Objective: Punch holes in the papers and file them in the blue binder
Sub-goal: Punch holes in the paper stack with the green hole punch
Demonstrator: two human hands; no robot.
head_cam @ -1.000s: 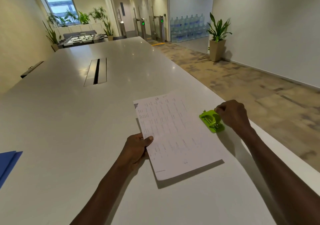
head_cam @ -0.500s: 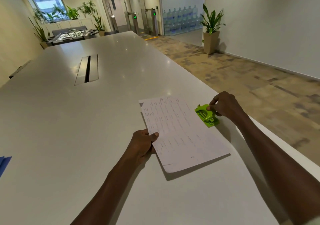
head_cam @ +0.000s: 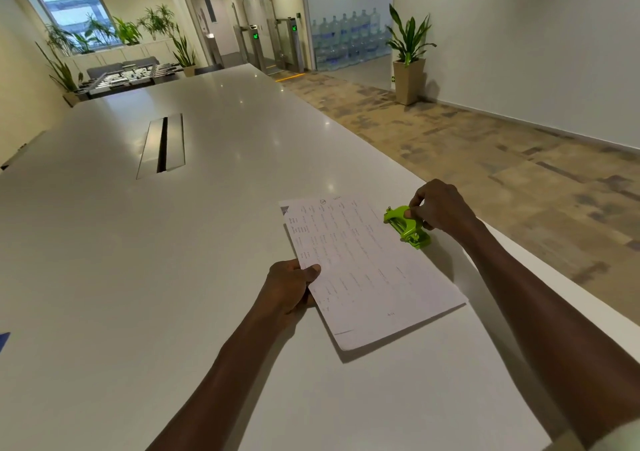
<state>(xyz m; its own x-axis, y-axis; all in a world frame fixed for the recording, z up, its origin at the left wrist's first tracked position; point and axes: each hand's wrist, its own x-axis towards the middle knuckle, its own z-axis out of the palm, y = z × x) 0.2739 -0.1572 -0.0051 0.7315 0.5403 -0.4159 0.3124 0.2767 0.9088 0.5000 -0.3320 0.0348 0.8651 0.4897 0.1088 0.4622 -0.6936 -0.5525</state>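
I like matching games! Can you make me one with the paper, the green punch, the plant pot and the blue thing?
Things:
1. white printed paper stack
2. lime green plastic hole punch
3. tall beige plant pot
4. blue binder corner

Places:
A. on the floor by the wall
B. at the table's far left edge
C. gripped by the left hand
D. pinched by the right hand

Pairs: 1-C, 2-D, 3-A, 4-B

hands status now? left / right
Left hand: closed on the left edge of the papers, thumb on top.
Right hand: fingers pinching the green hole punch at the papers' right edge.
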